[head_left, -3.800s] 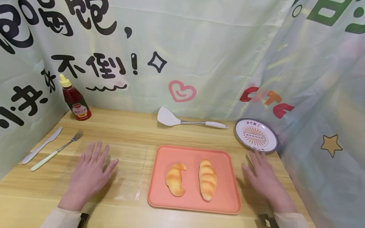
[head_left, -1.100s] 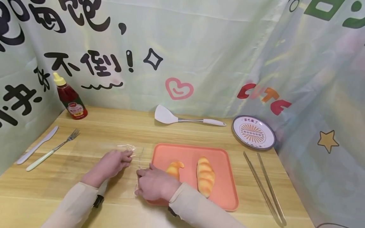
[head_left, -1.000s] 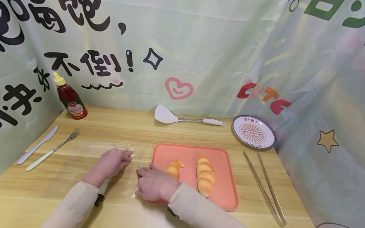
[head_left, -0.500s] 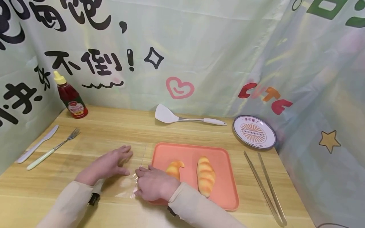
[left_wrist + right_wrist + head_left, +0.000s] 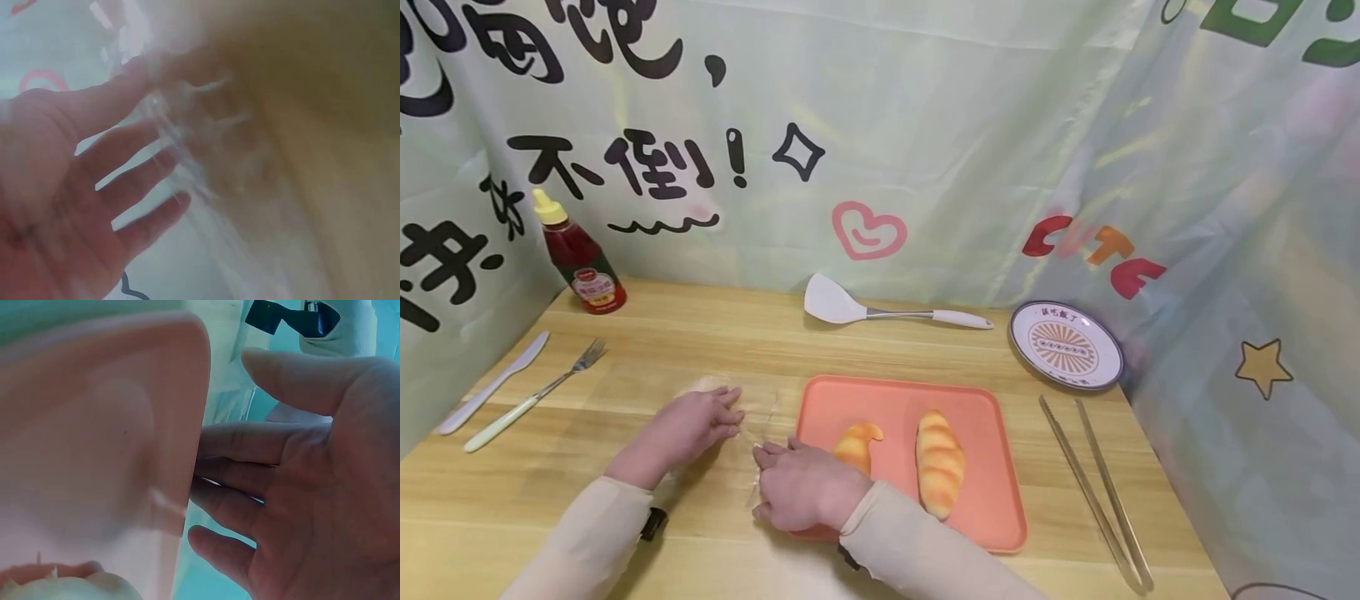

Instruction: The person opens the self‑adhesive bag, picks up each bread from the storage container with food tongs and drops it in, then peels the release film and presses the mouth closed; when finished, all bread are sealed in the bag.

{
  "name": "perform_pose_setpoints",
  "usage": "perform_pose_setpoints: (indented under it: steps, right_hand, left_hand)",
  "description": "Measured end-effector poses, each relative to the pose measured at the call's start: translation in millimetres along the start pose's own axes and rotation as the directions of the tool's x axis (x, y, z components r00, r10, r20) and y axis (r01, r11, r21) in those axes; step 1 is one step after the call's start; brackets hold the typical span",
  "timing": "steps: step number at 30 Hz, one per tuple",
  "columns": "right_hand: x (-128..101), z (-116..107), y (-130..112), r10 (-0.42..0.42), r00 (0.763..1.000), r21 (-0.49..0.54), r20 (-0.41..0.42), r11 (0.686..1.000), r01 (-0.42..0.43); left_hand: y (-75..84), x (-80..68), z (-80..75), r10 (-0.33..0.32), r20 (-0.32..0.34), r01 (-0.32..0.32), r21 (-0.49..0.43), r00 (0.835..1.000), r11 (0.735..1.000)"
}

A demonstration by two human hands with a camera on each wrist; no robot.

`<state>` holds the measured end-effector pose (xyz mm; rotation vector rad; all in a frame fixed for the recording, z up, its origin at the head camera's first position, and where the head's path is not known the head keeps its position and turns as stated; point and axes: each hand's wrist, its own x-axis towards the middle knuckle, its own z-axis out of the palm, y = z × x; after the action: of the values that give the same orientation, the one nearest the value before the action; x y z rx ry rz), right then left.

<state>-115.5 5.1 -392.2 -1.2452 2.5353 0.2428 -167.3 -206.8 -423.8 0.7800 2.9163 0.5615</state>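
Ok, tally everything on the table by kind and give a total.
Bread rolls: 2
Tray: 1
Plate: 1
Tongs: 1
Spatula: 1
Knife: 1
Fork: 1
Sauce bottle: 1
Clear plastic bag: 1
Total: 10

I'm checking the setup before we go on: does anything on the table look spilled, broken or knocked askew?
Nothing stands out. The ketchup bottle stands upright, both bread rolls lie on the tray, and the left hand and right hand handle a clear plastic bag.

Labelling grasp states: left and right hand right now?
Left hand: pinching the clear plastic bag.
Right hand: fingers straight, pressing the bag's edge beside the orange tray.
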Motion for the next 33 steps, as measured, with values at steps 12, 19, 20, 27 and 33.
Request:
perform_pose_setpoints:
  steps: [12, 19, 20, 27, 33]
  right_hand:
    - [1, -1, -1, -0.003, 0.999, -0.025, -0.042, 1.000, 0.002]
    - [2, 0, 0, 0.010, 0.997, -0.042, -0.072, 0.999, -0.013]
    - [3, 0, 0, 0.011, 0.998, -0.042, -0.067, 0.999, -0.014]
    - [7, 1, 0, 0.009, 0.999, -0.055, -0.050, 0.998, -0.012]
    - [8, 1, 1, -0.008, 0.995, -0.049, -0.095, 0.999, 0.003]
  left_hand:
    - [-7.0, -10.3, -5.0, 0.007, -0.127, -0.019, -0.089, 0.992, 0.996]
    - [-9.3, -17.1, -8.1, 0.061, -0.227, -0.104, -0.179, 0.972, 0.978]
    - [-9.4, -17.7, -8.3, 0.070, -0.238, -0.115, -0.181, 0.969, 0.977]
    - [-7.0, -20.2, -9.5, 0.058, -0.258, -0.108, -0.183, 0.964, 0.977]
    - [-4.5, -20.9, -9.1, 0.037, -0.266, -0.089, -0.188, 0.963, 0.978]
